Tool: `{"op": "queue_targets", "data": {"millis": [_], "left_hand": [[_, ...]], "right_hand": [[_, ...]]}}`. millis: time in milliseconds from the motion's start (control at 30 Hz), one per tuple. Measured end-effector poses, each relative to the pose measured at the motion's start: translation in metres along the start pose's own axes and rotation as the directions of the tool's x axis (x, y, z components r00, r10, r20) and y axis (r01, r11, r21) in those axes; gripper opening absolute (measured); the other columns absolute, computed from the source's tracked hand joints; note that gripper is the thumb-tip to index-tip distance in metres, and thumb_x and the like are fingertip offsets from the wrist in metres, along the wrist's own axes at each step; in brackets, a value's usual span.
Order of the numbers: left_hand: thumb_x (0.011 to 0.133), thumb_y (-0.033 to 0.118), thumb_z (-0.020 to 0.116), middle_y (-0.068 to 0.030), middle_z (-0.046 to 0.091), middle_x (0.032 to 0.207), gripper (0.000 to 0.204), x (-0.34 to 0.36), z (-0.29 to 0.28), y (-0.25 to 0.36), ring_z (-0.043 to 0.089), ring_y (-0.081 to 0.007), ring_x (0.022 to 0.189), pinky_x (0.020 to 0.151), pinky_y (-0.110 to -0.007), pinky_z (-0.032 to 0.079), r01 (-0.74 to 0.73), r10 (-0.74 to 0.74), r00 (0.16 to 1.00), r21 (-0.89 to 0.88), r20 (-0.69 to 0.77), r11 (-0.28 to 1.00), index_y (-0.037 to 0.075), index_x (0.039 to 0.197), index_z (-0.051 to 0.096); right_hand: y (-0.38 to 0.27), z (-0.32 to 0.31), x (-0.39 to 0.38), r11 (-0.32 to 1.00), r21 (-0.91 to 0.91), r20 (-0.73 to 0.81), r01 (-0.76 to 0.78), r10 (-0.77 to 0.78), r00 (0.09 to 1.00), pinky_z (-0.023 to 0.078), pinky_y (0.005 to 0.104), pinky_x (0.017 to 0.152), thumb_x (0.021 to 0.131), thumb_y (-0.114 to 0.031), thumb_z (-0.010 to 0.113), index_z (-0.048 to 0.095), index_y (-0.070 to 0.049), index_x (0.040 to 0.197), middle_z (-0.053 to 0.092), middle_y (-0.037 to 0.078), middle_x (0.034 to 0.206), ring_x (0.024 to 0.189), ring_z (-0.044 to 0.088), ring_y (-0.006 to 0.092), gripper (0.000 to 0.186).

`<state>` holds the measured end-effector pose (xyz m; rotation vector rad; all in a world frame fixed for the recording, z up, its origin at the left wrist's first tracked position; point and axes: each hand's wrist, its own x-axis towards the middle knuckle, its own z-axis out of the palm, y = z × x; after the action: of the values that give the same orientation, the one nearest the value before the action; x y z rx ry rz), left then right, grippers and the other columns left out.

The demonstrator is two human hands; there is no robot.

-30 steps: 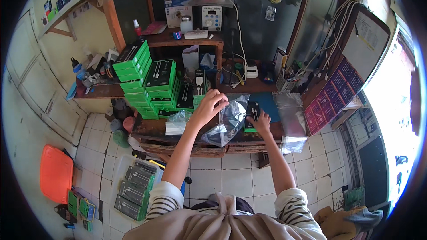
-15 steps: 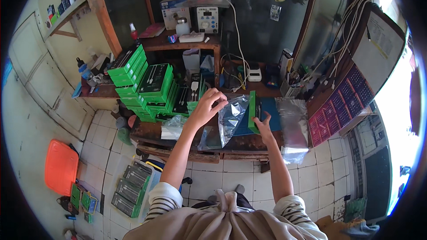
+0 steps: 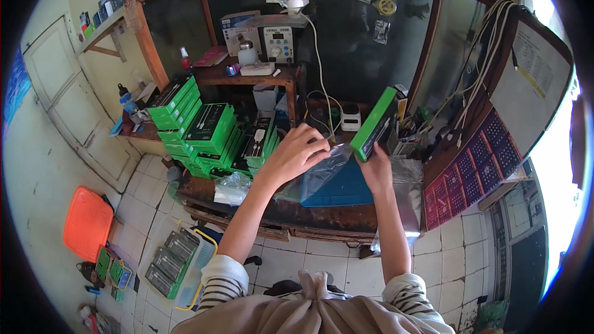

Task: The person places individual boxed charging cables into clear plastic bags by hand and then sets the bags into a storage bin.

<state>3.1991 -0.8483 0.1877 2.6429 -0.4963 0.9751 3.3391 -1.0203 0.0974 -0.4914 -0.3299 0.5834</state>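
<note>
My right hand [image 3: 376, 171] grips a slim green and black box [image 3: 375, 125], holding it tilted on edge above the right side of the workbench. To its left, my left hand [image 3: 296, 157] has its fingers closed in a pinch on a clear plastic bag [image 3: 327, 167], which hangs down toward the box. Below both hands a blue mat [image 3: 339, 187] lies on the wooden bench. Left of my left wrist sits a small pile of clear plastic bags [image 3: 232, 188].
Stacked green boxes [image 3: 213, 128] fill the bench's left side. A basket [image 3: 199, 272] of more boxes stands on the floor, near an orange lid [image 3: 88, 222]. Behind are a shelf with a bench instrument [image 3: 278, 44] and a white device [image 3: 351, 117]. Clear plastic [image 3: 405, 179] lies at right.
My right hand has raised the box up and to the right, tilting it. The plastic bag has shifted with my left hand, which is slightly right and lower. The head view has shifted slightly.
</note>
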Motion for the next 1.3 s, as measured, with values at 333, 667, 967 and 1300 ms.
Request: {"op": "queue_targets", "data": {"millis": [333, 667, 967, 1300], "left_hand": [[0.076, 0.021, 0.066, 0.0014, 0.056, 0.088, 0.013, 0.012, 0.006, -0.007, 0.05, -0.0203, 0.089, 0.079, -0.034, 0.042, -0.065, 0.058, 0.997, 0.124, 0.058, 0.99, 0.012, 0.082, 0.06], [0.076, 0.022, 0.066, 0.0007, 0.056, 0.087, 0.014, 0.012, -0.013, -0.02, 0.051, -0.0202, 0.088, 0.076, -0.035, 0.042, -0.133, 0.127, 0.991, 0.136, 0.051, 0.982, 0.013, 0.084, 0.06], [0.076, 0.021, 0.066, -0.0001, 0.055, 0.083, 0.013, 0.004, -0.025, -0.036, 0.05, -0.0204, 0.086, 0.074, -0.034, 0.042, -0.152, 0.151, 0.988, 0.148, 0.018, 0.977, 0.014, 0.084, 0.059], [0.07, 0.02, 0.07, -0.0017, 0.057, 0.083, 0.021, -0.006, -0.046, -0.058, 0.05, -0.0204, 0.085, 0.076, -0.032, 0.045, -0.226, 0.229, 0.973, 0.149, -0.004, 0.963, 0.006, 0.078, 0.057]], "right_hand": [[-0.03, 0.016, 0.022, 0.986, -0.125, -0.011, 0.114, -0.116, 0.993, 0.038, 0.0346, 0.093, 0.084, -0.009, 0.059, 0.053, -0.011, 0.107, 0.056, 0.001, 0.107, 0.103, 0.05, 0.0173, 0.024], [-0.023, 0.101, 0.007, 0.853, -0.501, 0.034, 0.148, -0.151, 0.988, 0.042, 0.0311, 0.084, 0.074, -0.008, 0.07, 0.051, 0.0, 0.11, 0.057, 0.007, 0.107, 0.096, 0.054, 0.0161, 0.042], [-0.004, 0.088, -0.006, 0.79, -0.603, 0.003, 0.112, -0.137, 0.991, 0.044, 0.0288, 0.081, 0.073, -0.003, 0.07, 0.056, -0.001, 0.102, 0.061, 0.005, 0.098, 0.088, 0.057, 0.014, 0.032], [-0.011, 0.093, -0.021, 0.581, -0.793, 0.134, 0.183, -0.127, 0.983, 0.047, 0.0277, 0.082, 0.068, 0.003, 0.073, 0.054, 0.001, 0.103, 0.06, 0.006, 0.099, 0.091, 0.058, 0.0142, 0.041]]}}
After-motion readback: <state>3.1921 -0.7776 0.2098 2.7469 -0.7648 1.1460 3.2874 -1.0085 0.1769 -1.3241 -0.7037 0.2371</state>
